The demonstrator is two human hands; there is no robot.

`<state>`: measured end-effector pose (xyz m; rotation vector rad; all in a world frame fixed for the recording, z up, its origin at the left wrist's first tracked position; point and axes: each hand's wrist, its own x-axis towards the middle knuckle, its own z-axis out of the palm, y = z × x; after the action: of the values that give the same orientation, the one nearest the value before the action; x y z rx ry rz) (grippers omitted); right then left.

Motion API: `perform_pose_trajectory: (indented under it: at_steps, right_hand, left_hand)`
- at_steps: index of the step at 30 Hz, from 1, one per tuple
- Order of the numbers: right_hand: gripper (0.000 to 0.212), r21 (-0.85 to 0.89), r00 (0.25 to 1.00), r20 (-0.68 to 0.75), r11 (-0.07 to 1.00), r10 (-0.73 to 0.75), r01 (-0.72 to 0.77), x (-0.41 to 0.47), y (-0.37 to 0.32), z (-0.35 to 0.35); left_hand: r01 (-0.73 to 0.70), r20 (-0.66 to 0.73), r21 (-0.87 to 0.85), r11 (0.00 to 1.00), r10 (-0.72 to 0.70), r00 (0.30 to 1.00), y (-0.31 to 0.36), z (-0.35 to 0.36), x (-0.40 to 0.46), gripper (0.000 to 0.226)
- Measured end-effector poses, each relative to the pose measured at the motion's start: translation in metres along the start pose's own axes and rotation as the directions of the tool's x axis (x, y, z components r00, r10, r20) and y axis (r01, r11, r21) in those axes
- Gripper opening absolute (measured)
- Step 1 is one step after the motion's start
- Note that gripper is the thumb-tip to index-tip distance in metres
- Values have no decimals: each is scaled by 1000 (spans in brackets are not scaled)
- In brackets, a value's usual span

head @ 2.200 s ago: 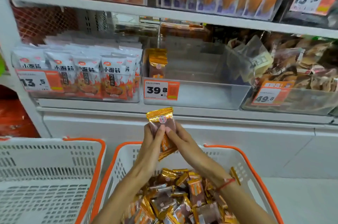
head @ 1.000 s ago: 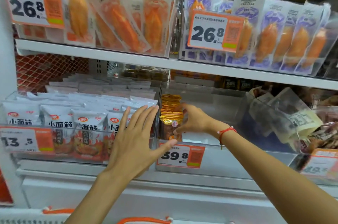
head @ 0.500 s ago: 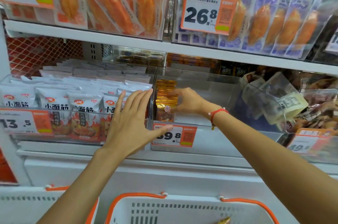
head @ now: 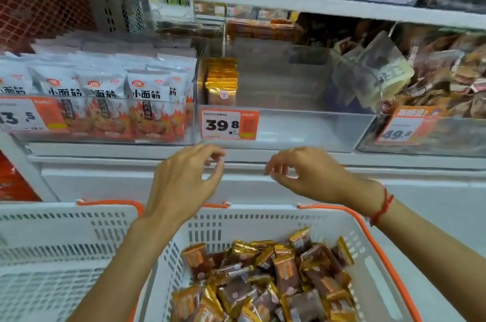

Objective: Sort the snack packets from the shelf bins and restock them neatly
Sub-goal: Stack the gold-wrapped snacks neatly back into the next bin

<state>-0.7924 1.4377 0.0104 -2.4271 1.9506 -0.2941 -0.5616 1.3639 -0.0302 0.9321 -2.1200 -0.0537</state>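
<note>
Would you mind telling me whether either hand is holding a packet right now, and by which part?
Nothing is held. The left hand and right hand hang loosely curled above the basket, between it and the bin.

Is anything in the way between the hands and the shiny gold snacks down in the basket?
Nothing visible. The left hand and right hand hang empty above the basket, whose top is open, and the gold snack packets lie uncovered in a loose heap just below.
</note>
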Motion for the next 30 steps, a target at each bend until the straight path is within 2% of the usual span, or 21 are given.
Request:
perform_pose_trajectory:
  at_steps: [3, 6, 8, 9, 11, 12, 13, 15, 18, 20, 21, 22, 23, 25, 26, 28, 29, 30]
  right_hand:
    - [21, 40, 951, 279, 988, 135, -152, -28, 16, 61]
    - [22, 0, 847, 469, 959, 249, -282, -62, 37, 128]
    - [14, -50, 791, 542, 951, 283, -306, -86, 47, 171]
    - [13, -78, 758, 582, 949, 293, -307, -98, 49, 188]
    - [25, -110, 700, 648, 946, 301, -305, -123, 50, 216]
    - [33, -142, 691, 657, 950, 301, -280, -134, 47, 225]
    - [40, -193, 701, 649, 955, 295, -224, -143, 46, 234]
    - [51, -279, 723, 631, 952, 282, -128, -154, 42, 243]
    - [50, -281, 740, 614, 952, 275, -120, -152, 44, 246]
    - [44, -165, 746, 606, 961, 275, -220, -147, 47, 241]
    - [41, -38, 760, 576, 938, 303, -345, -144, 49, 237]
    - [37, 134, 761, 548, 862, 346, -488, -140, 47, 232]
    - [31, 315, 756, 519, 733, 399, -603, -135, 45, 227]
    - [19, 580, 728, 485, 445, 484, -682, -123, 35, 214]
    - [19, 675, 719, 501, 302, 483, -673, -117, 28, 207]
    - [26, 798, 730, 526, 45, 437, -601, -107, 13, 196]
    - [27, 822, 739, 520, -16, 428, -569, -104, 5, 190]
    - [27, 838, 751, 507, -36, 423, -545, -101, -4, 186]
  left_hand:
    - [110, 286, 89, 990, -131, 949, -2, 35, -51, 24]
    - [127, 527, 174, 977, -201, 826, -9, 74, -104, 37]
    - [112, 688, 188, 976, -212, 694, -13, 97, -141, 46]
    - [126, 764, 188, 974, -226, 604, -17, 107, -158, 53]
    - [142, 883, 227, 963, -266, 387, -26, 120, -188, 65]
    - [132, 911, 255, 958, -284, 301, -31, 125, -201, 67]
    - [111, 921, 276, 955, -295, 253, -35, 128, -212, 68]
    - [59, 922, 287, 956, -293, 253, -40, 130, -226, 67]
    - [37, 901, 290, 956, -286, 326, -39, 128, -229, 65]
    - [85, 888, 310, 947, -320, 329, -33, 128, -226, 65]
    - [134, 875, 322, 937, -349, 336, -29, 128, -223, 66]
    - [194, 853, 326, 925, -376, 362, -23, 130, -219, 66]
    - [263, 819, 316, 912, -402, 409, -16, 131, -214, 65]
    - [453, 734, 237, 859, -464, 496, 5, 127, -198, 58]
    - [578, 714, 147, 803, -491, 500, 18, 123, -185, 54]
    - [809, 794, -86, 581, -450, 408, 43, 117, -160, 50]
    - [888, 840, -184, 422, -401, 365, 52, 114, -150, 50]
    - [921, 861, -254, 295, -365, 354, 58, 113, -142, 47]
